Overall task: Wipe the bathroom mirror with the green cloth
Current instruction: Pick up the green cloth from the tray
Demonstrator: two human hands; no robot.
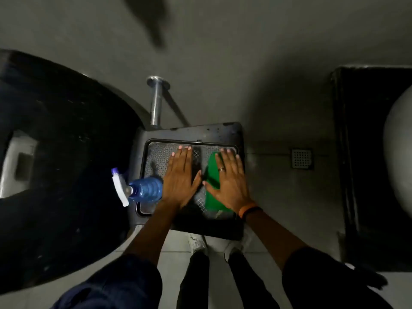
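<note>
I look straight down in a dim bathroom. A green cloth lies folded on a patterned metal tray set in a dark square stand. My right hand rests flat on the cloth with fingers spread, a ring on one finger and an orange band at the wrist. My left hand lies flat on the tray beside it, palm down, holding nothing. No mirror is in view.
A blue spray bottle with a white trigger lies on the tray's left edge. A black toilet seat fills the left. A chrome pipe runs to the wall. A floor drain and dark cabinet sit right.
</note>
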